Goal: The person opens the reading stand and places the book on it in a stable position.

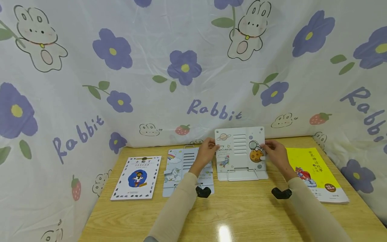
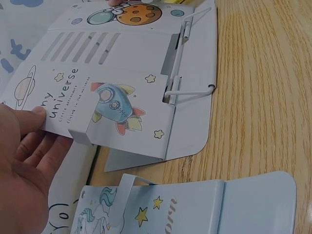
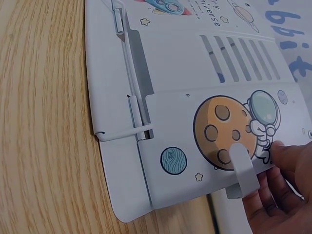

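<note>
A white metal book stand (image 1: 242,160) with "universe" lettering, a rocket and an astronaut on an orange planet stands tilted back on the table. My left hand (image 1: 208,152) pinches its left edge, thumb on the front beside the lettering and fingers behind. On the opposite edge, my right hand (image 1: 275,153) pinches it near the astronaut, just above a white side clip (image 3: 243,170). The wire page holder (image 2: 187,92) lies along the stand's lower lip. Below the left forearm is a pale blue unicorn book stand (image 1: 175,163), partly hidden by that arm.
A white picture book (image 1: 137,178) lies at the left of the wooden table (image 1: 242,215). A yellow-covered book (image 1: 320,168) lies at the right, partly behind the right arm. Behind the table hangs a rabbit-and-flower cloth (image 1: 151,111).
</note>
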Motion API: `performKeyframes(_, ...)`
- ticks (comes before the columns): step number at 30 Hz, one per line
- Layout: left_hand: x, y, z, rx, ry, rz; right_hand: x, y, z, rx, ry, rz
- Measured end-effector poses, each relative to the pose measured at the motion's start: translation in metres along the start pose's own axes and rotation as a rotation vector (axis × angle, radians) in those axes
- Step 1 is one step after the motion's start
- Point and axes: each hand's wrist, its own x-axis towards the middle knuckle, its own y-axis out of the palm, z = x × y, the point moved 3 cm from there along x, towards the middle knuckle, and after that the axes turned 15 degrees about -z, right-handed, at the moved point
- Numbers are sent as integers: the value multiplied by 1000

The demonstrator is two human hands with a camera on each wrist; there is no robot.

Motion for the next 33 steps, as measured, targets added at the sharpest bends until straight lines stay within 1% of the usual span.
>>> performKeyframes(7, -1, -1, -1, -1, -3, -5, -1, 0, 0, -12, 2, 4)
performKeyframes(13, -1, -1, -1, 14, 13, -9, -1, -1, 0, -19, 4, 14)
performKeyframes(17, -1, -1, -2, 26, 16, -14, -1, -1, 1, -19, -8, 11)
performKeyframes(22, -1, -1, -4, 48, -1, -32, -2, -1, 3, -29, -15, 17)
performKeyframes(26, 0, -2, -9, 54, -13, -73, -4, -6, 3, -37, -33, 18)
performKeyframes(27, 0, -2, -11, 47, -6, -87, -5, -8, 3, -37, -43, 14)
performKeyframes(29, 1, -3, -15, 27, 25, -127, -6, -13, 3, -30, -66, -3)
performKeyframes(33, -2, -5, -29, -16, 104, -243, -8, -25, 0, 0, -101, -51)
